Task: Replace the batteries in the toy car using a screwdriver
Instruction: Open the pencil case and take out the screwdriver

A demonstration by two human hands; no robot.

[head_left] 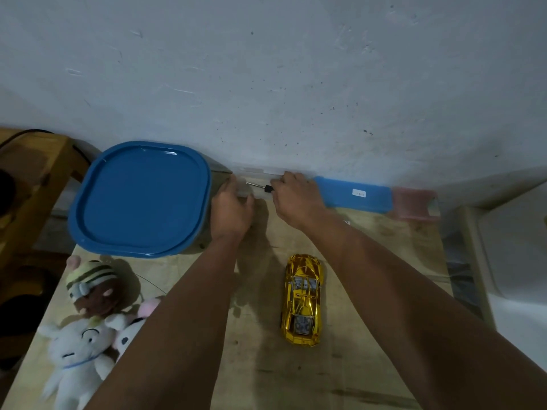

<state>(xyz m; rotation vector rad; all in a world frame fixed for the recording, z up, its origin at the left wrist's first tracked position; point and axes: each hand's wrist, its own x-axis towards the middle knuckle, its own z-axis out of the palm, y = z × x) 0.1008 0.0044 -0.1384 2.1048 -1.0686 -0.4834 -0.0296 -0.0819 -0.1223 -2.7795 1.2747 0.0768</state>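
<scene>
While both arms reach to the far edge of the wooden table (340,365), the right hand (296,199) curls closed around a screwdriver (262,186); only its black collar and thin metal shaft show. The left hand (232,210) rests on a clear box (260,173) that is hard to make out, its fingers hidden, so their state is unclear. Nearer, the gold toy car (302,300) sits upright, untouched, right of the plush toys (85,321). A blue lid (142,199) covers a bin.
</scene>
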